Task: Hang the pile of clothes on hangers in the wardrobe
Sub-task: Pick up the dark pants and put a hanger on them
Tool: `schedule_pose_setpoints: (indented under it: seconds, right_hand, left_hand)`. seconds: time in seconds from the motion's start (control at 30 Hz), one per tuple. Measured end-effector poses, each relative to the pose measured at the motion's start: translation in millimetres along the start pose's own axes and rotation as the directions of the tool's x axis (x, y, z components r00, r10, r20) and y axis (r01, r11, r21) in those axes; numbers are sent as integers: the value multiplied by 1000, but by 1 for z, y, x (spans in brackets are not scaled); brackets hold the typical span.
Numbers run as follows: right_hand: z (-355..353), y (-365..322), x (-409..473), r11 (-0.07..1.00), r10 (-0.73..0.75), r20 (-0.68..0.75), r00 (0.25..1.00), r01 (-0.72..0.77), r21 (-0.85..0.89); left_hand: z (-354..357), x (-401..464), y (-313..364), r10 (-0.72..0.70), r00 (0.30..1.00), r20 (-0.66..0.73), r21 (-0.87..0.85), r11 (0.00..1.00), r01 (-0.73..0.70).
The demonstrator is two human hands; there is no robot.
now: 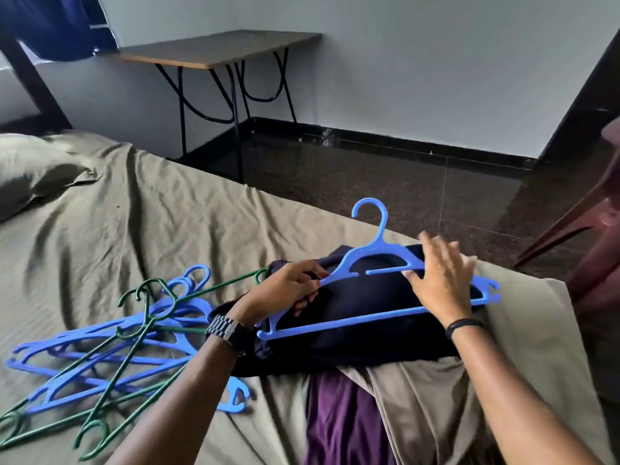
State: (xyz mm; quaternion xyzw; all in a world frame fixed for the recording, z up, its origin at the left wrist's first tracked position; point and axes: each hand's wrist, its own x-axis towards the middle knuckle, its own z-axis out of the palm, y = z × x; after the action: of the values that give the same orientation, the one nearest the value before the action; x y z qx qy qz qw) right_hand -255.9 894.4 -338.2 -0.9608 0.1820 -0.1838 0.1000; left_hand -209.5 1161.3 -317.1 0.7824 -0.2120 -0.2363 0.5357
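Where an olive sheet (141, 209) covers the bed, a blue hanger (375, 280) lies crosswise on dark clothing (362, 330), hook toward the floor (402, 182). Left hand (285, 290) grips its shoulder; right hand (439, 280) rests on it, fingers spread.

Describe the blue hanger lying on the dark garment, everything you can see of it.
The blue hanger looks like moulded plastic, with a hook pointing away toward the floor, sloped shoulders, a short inner bar, a long bottom bar and notched ends. It lies roughly flat on the dark navy garment on the bed. The left hand grips its left shoulder; the right hand rests open across its right side.
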Motion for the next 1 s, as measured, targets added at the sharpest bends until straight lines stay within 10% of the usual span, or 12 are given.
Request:
schedule_pose_setpoints:
  seconds: [0.17, 0.33, 0.53, 0.77, 0.9, 1.0]
  right_hand:
    - [-6, 25, 0, 977, -121, 205, 971, 152, -146]
    - [-15, 42, -1, 995, 55, 180, 982, -39, -94]
    - [-20, 48, 6, 973, 150, 445, 883, -213, 94]
    - [-19, 25, 1, 698, 157, 562, 812, -494, 518]
    - [-24, 24, -15, 496, 174, 547, 819, -552, 670]
    - [-27, 38, -22, 404, 248, 506, 826, -563, 721]
  left_hand:
    - [11, 13, -5, -118, 992, 39, 288, 952, 102]
    - [6, 9, -9, -123, 959, -254, 784, 555, 279]
    - [-35, -20, -50, -164, 761, -627, 717, 259, 647]
    - [-9, -15, -45, -118, 824, -554, 830, -1, 558]
    - [25, 16, -22, 30, 927, -374, 913, 185, 363]
    - [50, 38, -18, -131, 968, -215, 892, 377, 249]
